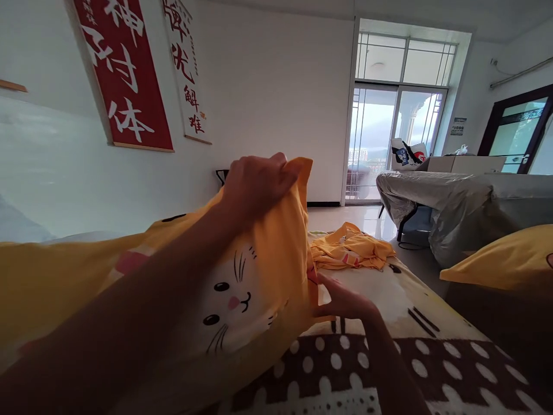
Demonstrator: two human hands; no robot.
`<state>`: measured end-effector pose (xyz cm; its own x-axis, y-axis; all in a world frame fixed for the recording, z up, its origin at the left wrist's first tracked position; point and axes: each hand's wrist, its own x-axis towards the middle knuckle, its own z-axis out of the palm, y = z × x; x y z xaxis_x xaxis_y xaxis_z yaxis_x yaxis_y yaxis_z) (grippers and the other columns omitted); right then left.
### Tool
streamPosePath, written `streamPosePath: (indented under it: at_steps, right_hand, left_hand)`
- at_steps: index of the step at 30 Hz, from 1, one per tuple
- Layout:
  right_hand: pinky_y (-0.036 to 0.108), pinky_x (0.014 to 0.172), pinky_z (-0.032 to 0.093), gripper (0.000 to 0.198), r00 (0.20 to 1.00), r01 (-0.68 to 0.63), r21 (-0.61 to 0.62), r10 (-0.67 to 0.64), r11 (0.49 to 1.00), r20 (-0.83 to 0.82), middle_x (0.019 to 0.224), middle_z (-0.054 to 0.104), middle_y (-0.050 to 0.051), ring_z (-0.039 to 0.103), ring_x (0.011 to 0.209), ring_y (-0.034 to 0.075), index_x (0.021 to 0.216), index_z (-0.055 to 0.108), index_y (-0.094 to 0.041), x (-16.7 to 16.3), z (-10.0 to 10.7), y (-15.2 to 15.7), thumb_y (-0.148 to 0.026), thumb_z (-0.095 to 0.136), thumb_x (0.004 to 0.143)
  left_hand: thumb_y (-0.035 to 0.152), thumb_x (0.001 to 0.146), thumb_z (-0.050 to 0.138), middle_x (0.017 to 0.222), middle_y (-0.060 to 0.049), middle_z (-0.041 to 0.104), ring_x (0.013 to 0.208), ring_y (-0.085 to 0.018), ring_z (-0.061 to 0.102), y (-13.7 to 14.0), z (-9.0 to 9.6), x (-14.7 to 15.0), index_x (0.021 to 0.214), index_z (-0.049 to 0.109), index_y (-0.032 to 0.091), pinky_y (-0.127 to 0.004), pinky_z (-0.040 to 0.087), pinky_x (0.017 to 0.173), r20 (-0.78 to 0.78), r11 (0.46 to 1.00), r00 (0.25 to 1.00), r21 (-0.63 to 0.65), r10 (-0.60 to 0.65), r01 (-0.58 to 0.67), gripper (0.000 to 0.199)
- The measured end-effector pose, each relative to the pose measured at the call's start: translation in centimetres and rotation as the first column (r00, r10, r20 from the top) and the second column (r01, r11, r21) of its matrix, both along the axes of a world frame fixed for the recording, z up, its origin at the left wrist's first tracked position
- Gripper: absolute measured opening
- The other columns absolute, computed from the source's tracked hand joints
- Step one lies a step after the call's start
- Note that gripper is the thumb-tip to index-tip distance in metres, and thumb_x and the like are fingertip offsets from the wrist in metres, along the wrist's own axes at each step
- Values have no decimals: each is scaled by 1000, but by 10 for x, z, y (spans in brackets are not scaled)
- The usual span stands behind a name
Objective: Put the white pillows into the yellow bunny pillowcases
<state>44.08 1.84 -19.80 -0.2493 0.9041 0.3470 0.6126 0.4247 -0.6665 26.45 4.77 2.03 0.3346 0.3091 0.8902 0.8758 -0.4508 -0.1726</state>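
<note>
A yellow pillowcase [280, 253] with a white cat face fills the middle and left of the view, bulging as if filled. My left hand [259, 184] is closed round the upper corner of its end, lifting that edge upright. Lower on the same end, my right hand [345, 300] grips the hem between thumb and fingers; the fingertips are partly hidden by the cloth. Just beyond my right hand lies a crumpled yellow cloth [354, 248] with pink bits of print, on the patterned blanket [375, 294].
Another yellow pillow [510, 259] juts in at the right edge. Behind it stands a table [449, 190] under a plastic cover, bearing a cardboard box [466, 164] and a white bag [406, 154]. Red and white scrolls hang on the left wall, and a glass door [393, 138] is at the back.
</note>
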Motion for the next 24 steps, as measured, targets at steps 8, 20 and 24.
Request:
streamPosePath:
  at_steps: [8,20,24]
  right_hand:
    - [22,56,37,30,935,224,25,-208,974,-287,69,60,-2,49,66,13,74,62,-15,-38,1,12,-31,77,54]
    - [24,64,42,14,948,102,63,-78,993,-307,72,66,1,54,67,13,76,68,-14,-9,-14,33,-25,64,68]
    - [23,66,44,26,988,-30,25,33,999,-152,81,65,0,54,71,13,87,65,-17,-7,-36,45,-22,69,62]
  left_hand:
    - [60,87,30,108,-14,63,91,-25,62,-9,-22,14,122,46,16,-32,44,72,-143,929,969,-342,-203,145,58]
    - [63,81,38,90,8,68,85,-27,59,-10,-55,-147,137,30,46,-39,39,79,-17,759,994,-648,-103,68,59]
    - [62,70,55,97,22,66,94,-28,56,-7,-66,-222,114,47,61,-41,32,88,25,813,999,-583,42,-20,45]
